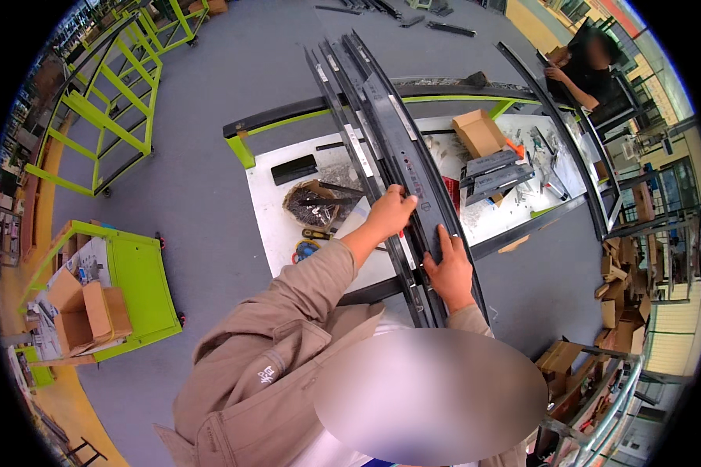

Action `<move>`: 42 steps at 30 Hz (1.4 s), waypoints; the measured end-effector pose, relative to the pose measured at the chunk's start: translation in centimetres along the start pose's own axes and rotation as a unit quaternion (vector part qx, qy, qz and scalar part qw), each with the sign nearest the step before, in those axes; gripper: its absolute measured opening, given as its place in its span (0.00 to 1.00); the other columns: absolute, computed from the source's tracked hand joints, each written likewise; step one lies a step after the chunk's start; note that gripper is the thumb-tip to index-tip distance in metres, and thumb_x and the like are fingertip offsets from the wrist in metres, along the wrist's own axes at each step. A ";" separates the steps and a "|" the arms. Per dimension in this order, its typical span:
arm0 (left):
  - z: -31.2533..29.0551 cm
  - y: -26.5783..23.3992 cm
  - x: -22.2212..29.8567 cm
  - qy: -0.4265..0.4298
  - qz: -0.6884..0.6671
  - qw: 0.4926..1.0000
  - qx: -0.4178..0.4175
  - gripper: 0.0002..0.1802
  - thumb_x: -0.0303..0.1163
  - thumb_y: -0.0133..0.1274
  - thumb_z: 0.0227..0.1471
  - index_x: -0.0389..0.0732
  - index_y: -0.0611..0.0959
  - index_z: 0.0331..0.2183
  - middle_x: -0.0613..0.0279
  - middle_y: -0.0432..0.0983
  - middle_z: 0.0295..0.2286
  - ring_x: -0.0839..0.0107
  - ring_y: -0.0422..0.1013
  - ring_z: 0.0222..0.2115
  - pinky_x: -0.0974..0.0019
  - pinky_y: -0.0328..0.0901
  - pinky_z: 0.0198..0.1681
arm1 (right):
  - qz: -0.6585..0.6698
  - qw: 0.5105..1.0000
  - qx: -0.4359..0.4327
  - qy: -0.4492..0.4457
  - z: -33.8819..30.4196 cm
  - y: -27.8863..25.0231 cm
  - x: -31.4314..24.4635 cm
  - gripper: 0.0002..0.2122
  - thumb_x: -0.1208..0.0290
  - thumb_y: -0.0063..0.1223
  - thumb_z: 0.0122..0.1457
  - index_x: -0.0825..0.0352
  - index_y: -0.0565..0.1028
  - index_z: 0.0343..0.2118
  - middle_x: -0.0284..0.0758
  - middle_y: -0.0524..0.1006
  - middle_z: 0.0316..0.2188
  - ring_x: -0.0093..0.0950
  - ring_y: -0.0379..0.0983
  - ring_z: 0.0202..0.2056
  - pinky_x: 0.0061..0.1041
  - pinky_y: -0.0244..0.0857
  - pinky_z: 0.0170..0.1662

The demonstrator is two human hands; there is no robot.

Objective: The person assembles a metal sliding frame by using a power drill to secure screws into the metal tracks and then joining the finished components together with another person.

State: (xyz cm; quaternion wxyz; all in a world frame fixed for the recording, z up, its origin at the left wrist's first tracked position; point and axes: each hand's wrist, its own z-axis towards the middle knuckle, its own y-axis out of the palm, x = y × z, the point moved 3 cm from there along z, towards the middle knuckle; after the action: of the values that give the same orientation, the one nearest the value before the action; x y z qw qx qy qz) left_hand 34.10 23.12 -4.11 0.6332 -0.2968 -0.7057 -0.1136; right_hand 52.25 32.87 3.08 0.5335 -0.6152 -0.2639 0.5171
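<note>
Several long dark metal profiles lie side by side across the green-framed workbench, pointing away from me. My left hand [391,214] is closed over the inner edge of the wide dark profile [401,144], its thumb pressed on top. Nearer to me, my right hand [451,271] grips the near part of that same profile, with the index finger lying along its upper face. Left of it runs a narrower profile [356,148] with pale strips on it. The undersides of both hands are hidden.
A white lower shelf [273,222] holds a bag of small parts [313,204], an open cardboard box [479,132] and loose tools. At the far right a person [592,74] handles another dark frame [553,132]. A green cart [136,292] with boxes stands left; green racks [101,117] stand beyond.
</note>
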 end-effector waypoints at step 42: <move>4.1 0.9 2.5 0.233 0.468 0.846 -0.106 0.29 0.49 0.43 0.68 0.53 0.69 0.66 0.62 0.50 0.70 0.55 0.42 0.72 0.32 0.43 0.68 | 0.028 0.985 -0.102 -0.135 -1.5 2.2 4.1 0.27 0.84 0.50 0.53 0.63 0.74 0.59 0.38 0.66 0.67 0.52 0.51 0.71 0.48 0.48 0.70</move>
State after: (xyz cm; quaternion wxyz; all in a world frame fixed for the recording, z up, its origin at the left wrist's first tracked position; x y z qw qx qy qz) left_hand 31.19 26.73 -2.60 0.7220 -0.6215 -0.2988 0.0564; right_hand 54.50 35.20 -0.57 0.4127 -0.5979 -0.3673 0.5808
